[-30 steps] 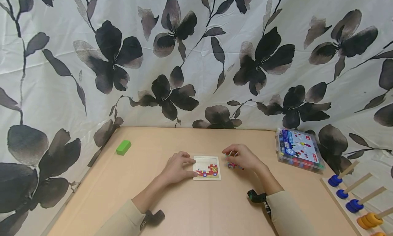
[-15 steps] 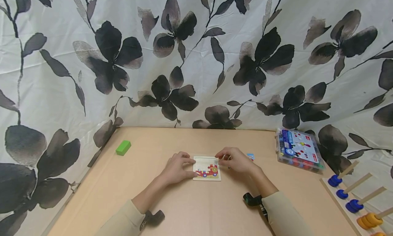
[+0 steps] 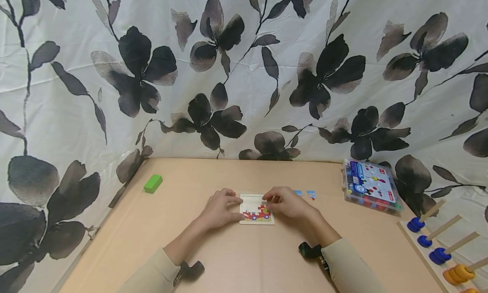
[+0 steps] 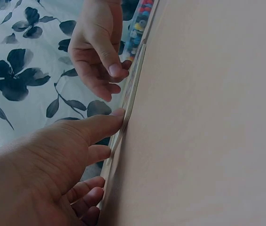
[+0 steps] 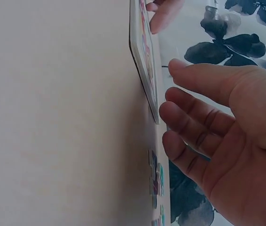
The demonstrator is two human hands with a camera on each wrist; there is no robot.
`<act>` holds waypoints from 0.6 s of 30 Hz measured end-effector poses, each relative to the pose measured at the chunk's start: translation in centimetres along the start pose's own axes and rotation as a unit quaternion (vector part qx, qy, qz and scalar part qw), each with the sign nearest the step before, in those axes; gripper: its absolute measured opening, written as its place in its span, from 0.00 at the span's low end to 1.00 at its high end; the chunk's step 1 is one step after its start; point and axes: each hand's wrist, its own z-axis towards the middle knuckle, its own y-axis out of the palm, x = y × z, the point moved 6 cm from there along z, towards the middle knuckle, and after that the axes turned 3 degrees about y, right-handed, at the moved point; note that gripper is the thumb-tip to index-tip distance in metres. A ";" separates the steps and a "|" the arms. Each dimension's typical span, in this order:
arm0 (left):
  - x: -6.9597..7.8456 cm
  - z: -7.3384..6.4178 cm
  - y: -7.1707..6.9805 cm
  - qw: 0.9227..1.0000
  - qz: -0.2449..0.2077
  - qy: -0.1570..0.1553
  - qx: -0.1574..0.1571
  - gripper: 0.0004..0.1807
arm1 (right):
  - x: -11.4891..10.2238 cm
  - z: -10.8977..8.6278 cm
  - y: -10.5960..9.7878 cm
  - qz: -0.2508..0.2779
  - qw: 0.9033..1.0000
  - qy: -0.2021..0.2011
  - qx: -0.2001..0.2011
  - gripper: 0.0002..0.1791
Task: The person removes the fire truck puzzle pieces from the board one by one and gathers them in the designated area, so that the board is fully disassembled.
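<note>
A small jigsaw puzzle (image 3: 253,197) in a pale wooden frame lies mid-table, with a red vehicle picture across its lower part. My left hand (image 3: 219,210) holds its left edge; in the left wrist view the thumb and forefinger touch the frame (image 4: 132,96). Over the right side of the puzzle is my right hand (image 3: 291,203), thumb and fingers bent and apart. The right wrist view shows nothing between those fingertips, though the contact with the puzzle is hard to tell. Two blue puzzle pieces (image 3: 311,194) show beyond the right hand.
A green block (image 3: 153,183) sits at the left. To the right are a clear plastic case (image 3: 371,186) with colourful parts and a wooden rack (image 3: 431,259) of blue and orange rings on pegs. A floral cloth (image 3: 263,73) hangs behind the table.
My right hand has moved left from the loose pieces onto the puzzle's right side, uncovering two blue pieces. My left hand has stayed at the frame.
</note>
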 end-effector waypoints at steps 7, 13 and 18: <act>0.0 0.0 0.0 1.000 -0.001 0.000 -0.001 0.27 | 0.0 0.2 0.6 -0.010 1.000 0.002 -0.014 0.15; 0.1 -0.1 -0.1 1.000 0.001 0.002 -0.001 0.27 | -0.2 0.4 0.9 -0.039 0.999 -0.003 -0.014 0.13; 0.2 -0.1 -0.1 1.000 -0.001 0.000 -0.002 0.27 | 0.0 0.5 1.1 -0.053 0.998 -0.001 -0.014 0.13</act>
